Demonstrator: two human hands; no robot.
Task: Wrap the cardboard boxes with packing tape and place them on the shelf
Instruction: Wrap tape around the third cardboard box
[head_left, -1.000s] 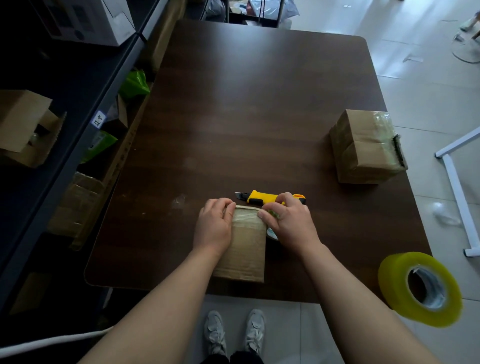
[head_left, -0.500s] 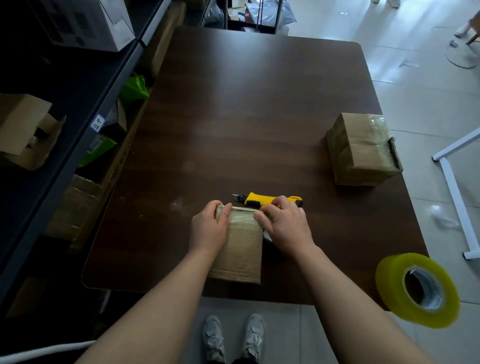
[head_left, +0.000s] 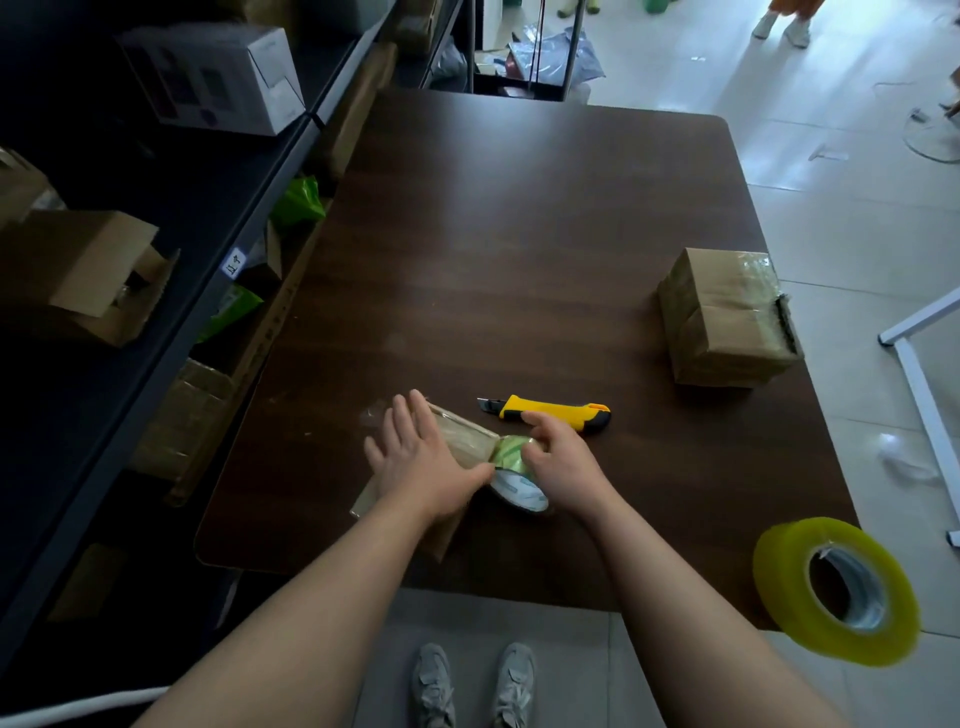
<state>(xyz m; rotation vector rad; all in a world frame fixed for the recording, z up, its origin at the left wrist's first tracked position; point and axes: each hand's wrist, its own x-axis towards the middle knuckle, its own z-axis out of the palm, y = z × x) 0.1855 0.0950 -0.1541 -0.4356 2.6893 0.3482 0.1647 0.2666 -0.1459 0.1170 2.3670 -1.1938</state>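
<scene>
From the head camera, the small cardboard box lies near the front edge of the dark surface, its long axis running away from the person with the far end leaning right. The left hand presses flat on its top, fingers straight, its grip released. Touching the box's right side, the tape roll sits in the clenched grip of the right hand. A yellow utility knife lies just beyond.

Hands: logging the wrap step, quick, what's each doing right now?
Left hand: open, flat on the small box.
Right hand: curled round a tape roll beside it.
</scene>
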